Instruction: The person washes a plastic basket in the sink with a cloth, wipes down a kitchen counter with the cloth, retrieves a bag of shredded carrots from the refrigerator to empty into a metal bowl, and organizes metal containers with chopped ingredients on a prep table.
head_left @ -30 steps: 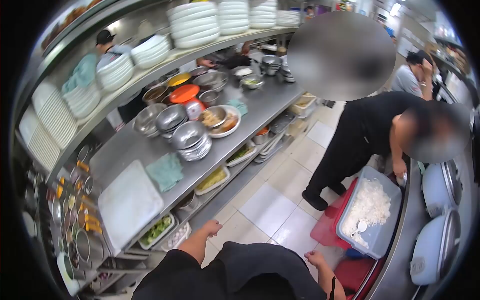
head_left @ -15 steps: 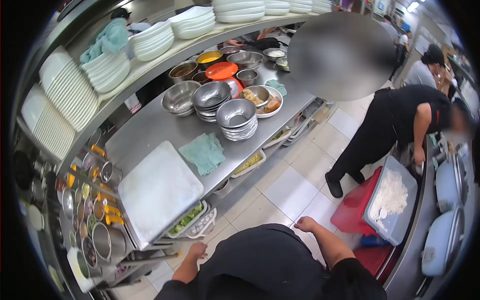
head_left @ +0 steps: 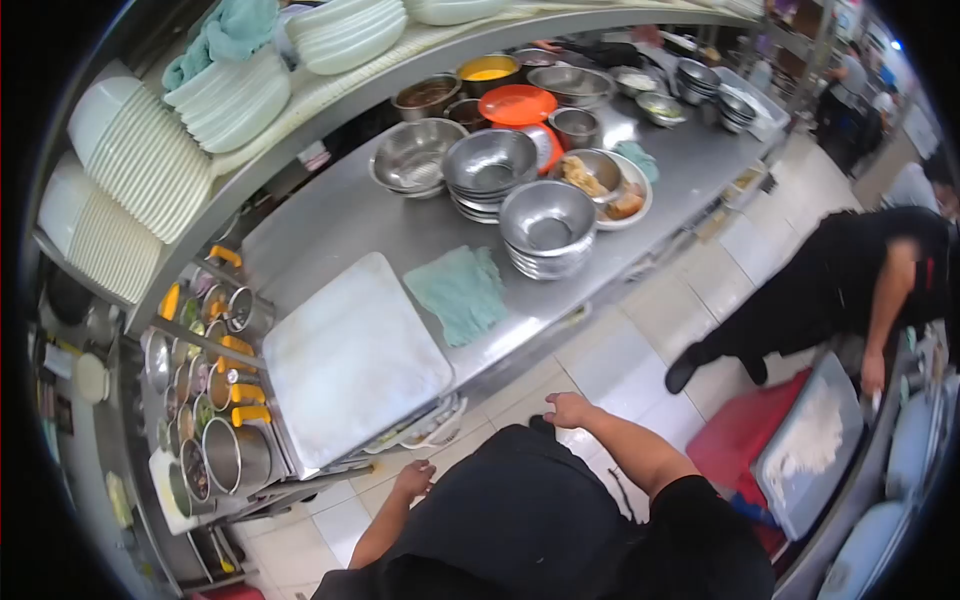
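My left hand [head_left: 414, 480] hangs beside my apron, below the front edge of a white cutting board [head_left: 350, 360]. Its fingers are loosely bent and apart, with nothing in them. My right hand [head_left: 568, 410] is held out in front of me over the floor, fingers partly extended and holding nothing visible. Nearest to it on the steel counter [head_left: 345, 215] are a crumpled green cloth [head_left: 458, 295] and a stack of metal bowls [head_left: 548, 228]. Neither hand touches the counter.
Pots and cups of ingredients [head_left: 235, 455] line the left, under a shelf of white dishes [head_left: 235, 100]. A white plate [head_left: 632, 205] of food stands behind the bowls. At right, a co-worker [head_left: 830, 275] bends near a tub of white powder [head_left: 805, 450] and a red bin [head_left: 740, 430].
My view has shifted closer to the counter. My right hand has moved forward and left, and my left hand remains low by my side. The co-worker now appears further right.
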Motion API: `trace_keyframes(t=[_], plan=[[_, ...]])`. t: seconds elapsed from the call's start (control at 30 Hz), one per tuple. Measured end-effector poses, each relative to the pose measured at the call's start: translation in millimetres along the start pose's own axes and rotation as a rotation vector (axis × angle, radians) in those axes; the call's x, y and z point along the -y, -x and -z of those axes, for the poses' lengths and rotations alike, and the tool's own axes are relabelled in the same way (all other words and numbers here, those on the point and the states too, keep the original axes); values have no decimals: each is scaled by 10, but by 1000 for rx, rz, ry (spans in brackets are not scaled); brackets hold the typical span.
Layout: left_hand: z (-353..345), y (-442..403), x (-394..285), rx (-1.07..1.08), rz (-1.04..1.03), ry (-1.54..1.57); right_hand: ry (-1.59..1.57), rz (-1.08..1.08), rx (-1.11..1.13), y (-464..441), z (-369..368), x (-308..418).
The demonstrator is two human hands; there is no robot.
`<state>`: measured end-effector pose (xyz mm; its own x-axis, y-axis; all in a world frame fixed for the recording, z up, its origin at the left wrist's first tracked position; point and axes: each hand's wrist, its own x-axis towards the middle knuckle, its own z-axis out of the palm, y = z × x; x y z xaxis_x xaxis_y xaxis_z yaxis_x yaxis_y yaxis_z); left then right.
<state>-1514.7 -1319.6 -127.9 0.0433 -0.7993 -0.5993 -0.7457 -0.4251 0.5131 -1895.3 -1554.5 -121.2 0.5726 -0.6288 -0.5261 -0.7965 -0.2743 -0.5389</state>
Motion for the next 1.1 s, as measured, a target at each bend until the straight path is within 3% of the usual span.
trace_keyframes(t=[0.07,0.1,0.17,0.23,0.3,0.33,0.37,0.43,0.53,0.67,0.77,0.8,0.9,0.97,1.0,1.03,1.1], plan=[[21,81,162,-34,-270,-323,-21,21,23,-359,151,260],[172,233,12,-43,-28,-140,-3,42,11,-595,160,332],[584,707,-1001,-79,446,253,35,75,-1,-1034,80,407],[313,925,-208,-155,156,-12,164,33,218,-1475,21,445],[396,1193,-432,-230,475,168,196,122,29,-1825,-263,362],[495,1311,-704,-297,652,298,51,149,-125,-1948,-347,348],[399,1364,-561,-316,675,339,-76,243,-201,-2207,-601,214],[24,1550,-142,-343,707,421,144,228,-166,-1943,-149,496],[-186,1611,-194,-517,669,919,135,212,-217,-1932,-293,500],[244,1432,-628,-479,489,1019,98,255,-136,-1838,-260,504],[1071,1288,-1131,-372,394,1062,349,311,-162,-1464,136,815],[1295,1303,-1232,-329,338,1062,162,224,-268,-1541,-79,641],[1828,1278,-1342,-291,124,964,110,161,-131,-1171,179,763],[2036,1194,-1246,-276,-32,924,-91,151,-220,-970,154,675],[2175,1170,-1289,-284,-62,872,18,140,-65,-923,157,626],[2231,1095,-1220,-278,-102,882,63,-35,68,-601,403,908],[2343,964,-1117,-218,-138,895,62,69,-148,-152,301,831]])
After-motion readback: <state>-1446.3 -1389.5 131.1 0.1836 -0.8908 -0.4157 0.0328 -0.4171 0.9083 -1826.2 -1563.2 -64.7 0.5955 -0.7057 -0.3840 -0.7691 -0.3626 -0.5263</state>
